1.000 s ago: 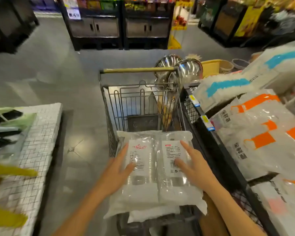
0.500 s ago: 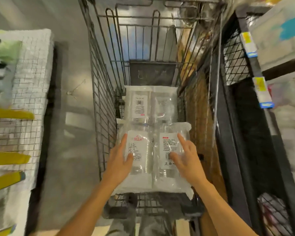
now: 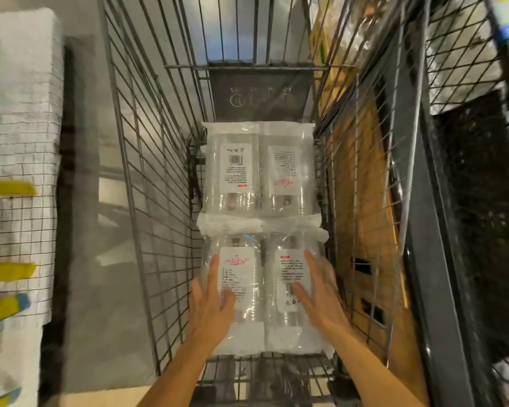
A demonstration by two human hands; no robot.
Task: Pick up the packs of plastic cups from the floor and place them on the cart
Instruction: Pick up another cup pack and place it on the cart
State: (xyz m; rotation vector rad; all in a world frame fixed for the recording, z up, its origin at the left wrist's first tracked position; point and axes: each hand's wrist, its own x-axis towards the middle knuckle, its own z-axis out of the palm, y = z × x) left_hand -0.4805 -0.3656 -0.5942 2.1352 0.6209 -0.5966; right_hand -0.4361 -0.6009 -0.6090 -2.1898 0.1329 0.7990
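Your left hand (image 3: pixel 212 312) and right hand (image 3: pixel 321 301) lie flat, fingers straight, on the near pack of cups (image 3: pixel 263 330) in the cart (image 3: pixel 147 171). A second pack (image 3: pixel 259 171) lies just beyond your fingertips. Grey floor (image 3: pixel 100 289) shows left of your left hand; a black shelf frame (image 3: pixel 426 259) stands right of your right hand.

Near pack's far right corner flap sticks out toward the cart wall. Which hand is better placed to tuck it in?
Probably the right hand. It lies flat on the right half of the near pack, fingertips short of that corner flap. The left hand sits on the opposite half and would need to cross over.
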